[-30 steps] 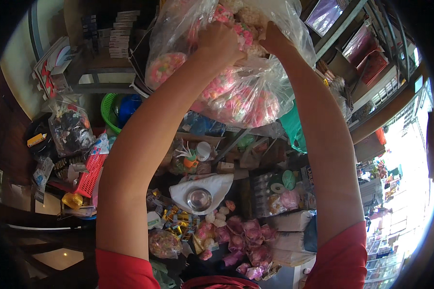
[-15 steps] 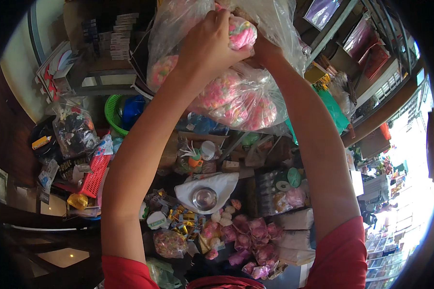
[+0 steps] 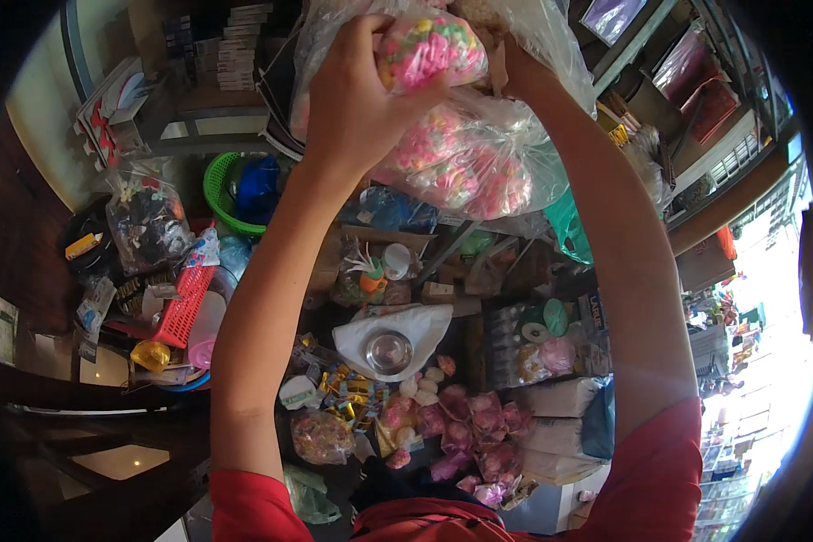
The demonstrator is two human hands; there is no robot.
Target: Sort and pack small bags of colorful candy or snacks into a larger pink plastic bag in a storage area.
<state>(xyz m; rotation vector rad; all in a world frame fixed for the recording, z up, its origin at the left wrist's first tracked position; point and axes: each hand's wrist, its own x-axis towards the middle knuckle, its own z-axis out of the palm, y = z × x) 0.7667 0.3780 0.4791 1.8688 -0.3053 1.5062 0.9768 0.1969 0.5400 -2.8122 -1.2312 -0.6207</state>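
At the top of the view a large clear plastic bag (image 3: 540,149) holds several packets of small pink, yellow and green pieces. My left hand (image 3: 357,99) grips one such packet (image 3: 431,52), with the thumb beneath it and fingers curled round its left side. My right hand (image 3: 526,72) reaches into the mouth of the large bag, beside that packet. Its fingers are hidden by the bag and the packets. More packets (image 3: 497,191) show through the plastic below my hands.
Below stands a round metal bowl (image 3: 389,352) on a white cloth (image 3: 350,341). Pink wrapped bundles (image 3: 488,420) and white stacked packs (image 3: 556,418) lie near me. To the left are a green basket (image 3: 219,194) and a red basket (image 3: 190,307). A metal frame runs at upper right.
My left hand has drawn the packet left and nearer, so more of it shows. My right hand has shifted slightly right and up within the bag. The whole view has moved a little.
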